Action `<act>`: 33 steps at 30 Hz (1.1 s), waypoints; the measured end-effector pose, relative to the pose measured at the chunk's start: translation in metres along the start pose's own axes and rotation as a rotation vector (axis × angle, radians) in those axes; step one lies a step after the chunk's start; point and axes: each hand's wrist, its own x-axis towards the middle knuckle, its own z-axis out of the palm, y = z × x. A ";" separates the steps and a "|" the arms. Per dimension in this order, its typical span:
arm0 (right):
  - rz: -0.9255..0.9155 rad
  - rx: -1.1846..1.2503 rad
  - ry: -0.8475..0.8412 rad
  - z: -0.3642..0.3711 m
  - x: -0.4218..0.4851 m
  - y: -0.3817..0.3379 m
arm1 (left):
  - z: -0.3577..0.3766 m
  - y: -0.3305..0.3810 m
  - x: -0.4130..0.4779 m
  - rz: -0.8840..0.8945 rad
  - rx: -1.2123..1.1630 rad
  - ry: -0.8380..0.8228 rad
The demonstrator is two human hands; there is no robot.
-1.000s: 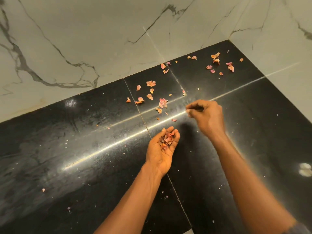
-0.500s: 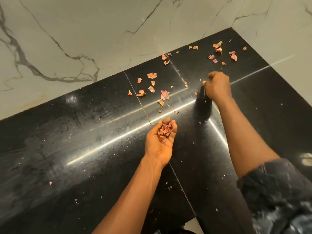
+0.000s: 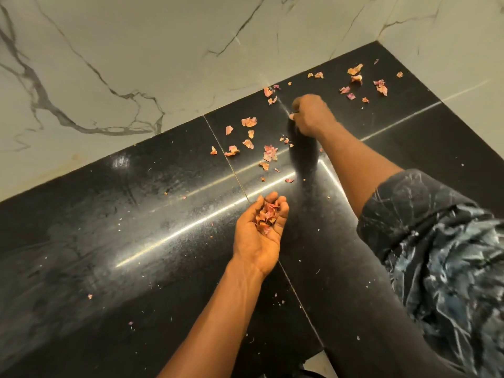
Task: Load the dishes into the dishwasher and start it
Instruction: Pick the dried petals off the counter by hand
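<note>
Head view looks down on a glossy black stone countertop point(image 3: 122, 241) against a white, grey-veined marble wall point(image 3: 136, 58), where the left hand point(image 3: 259, 238) lies palm up, fingers curled into a cup round a heap of pink-orange papery peel scraps point(image 3: 267, 216). More loose peel flakes point(image 3: 248, 121) lie scattered on the stone beyond it. Among them the right hand point(image 3: 312, 115) reaches down with fingers bunched, too blurred to tell whether it pinches anything, its arm in a dark, white-streaked rolled sleeve point(image 3: 441, 241).

Pink peel scraps point(image 3: 270, 152) scattered on black counter point(image 3: 136, 227) w/ marble wall point(image 3: 136, 50) behind.
</note>
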 end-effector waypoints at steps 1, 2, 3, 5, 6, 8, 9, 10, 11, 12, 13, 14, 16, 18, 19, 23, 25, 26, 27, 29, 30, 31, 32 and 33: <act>-0.065 -0.027 -0.038 0.002 -0.002 -0.003 | -0.001 0.001 -0.002 0.005 -0.001 -0.007; -0.142 -0.046 -0.064 0.006 -0.008 -0.007 | -0.001 0.003 -0.003 0.009 -0.002 -0.011; -0.205 -0.053 -0.075 0.010 -0.018 -0.012 | -0.002 0.004 -0.003 0.014 -0.003 -0.013; -0.283 -0.045 -0.058 0.022 -0.043 -0.016 | -0.004 0.007 -0.002 0.019 -0.009 -0.013; -0.311 -0.049 -0.036 0.026 -0.055 -0.015 | -0.004 0.008 -0.002 0.019 -0.012 -0.014; -0.293 -0.058 0.018 0.031 -0.072 -0.002 | -0.005 0.010 -0.001 0.018 -0.016 -0.013; -0.252 -0.057 0.049 0.031 -0.077 0.009 | -0.006 0.010 -0.001 0.017 -0.018 -0.014; -0.199 -0.050 0.089 0.030 -0.080 0.021 | -0.007 0.010 -0.001 0.015 -0.018 -0.013; -0.131 -0.036 0.136 0.027 -0.081 0.034 | -0.008 0.010 -0.001 0.012 -0.018 -0.012; -0.057 -0.017 0.182 0.025 -0.082 0.047 | -0.010 0.010 -0.001 0.010 -0.019 -0.010; 0.005 -0.011 0.211 0.023 -0.083 0.058 | -0.011 0.009 -0.001 0.007 -0.022 -0.008; 0.045 -0.022 0.212 0.022 -0.083 0.066 | -0.013 0.008 0.000 0.004 -0.027 -0.007; 0.055 -0.074 0.157 0.025 -0.086 0.067 | -0.016 0.005 0.002 0.000 -0.035 0.001; -0.007 -0.095 0.109 0.034 -0.095 0.054 | -0.016 0.002 0.002 -0.007 -0.031 0.005; -0.055 -0.106 0.099 0.040 -0.099 0.044 | -0.015 0.001 0.002 -0.007 -0.026 0.007; -0.247 -0.109 0.057 0.060 -0.121 -0.008 | -0.010 0.002 0.001 0.011 -0.012 0.013; -0.319 -0.072 0.032 0.063 -0.123 -0.027 | -0.008 0.004 0.000 0.021 -0.010 0.007; -0.335 -0.041 0.030 0.064 -0.121 -0.032 | -0.007 0.005 0.000 0.025 -0.007 0.000; -0.340 -0.010 0.037 0.064 -0.118 -0.036 | -0.008 0.007 -0.002 0.030 -0.002 -0.006; -0.336 0.031 0.026 0.066 -0.112 -0.040 | -0.009 0.010 -0.004 0.032 -0.002 -0.014; -0.350 0.034 0.003 0.067 -0.112 -0.043 | -0.010 0.012 -0.005 0.034 -0.005 -0.016; -0.377 0.021 -0.022 0.068 -0.114 -0.044 | -0.011 0.013 -0.006 0.036 -0.007 -0.015; -0.409 0.010 -0.033 0.068 -0.118 -0.045 | -0.013 0.014 -0.007 0.039 -0.009 -0.015; -0.432 0.009 -0.032 0.068 -0.122 -0.044 | -0.013 0.015 -0.007 0.041 -0.011 -0.014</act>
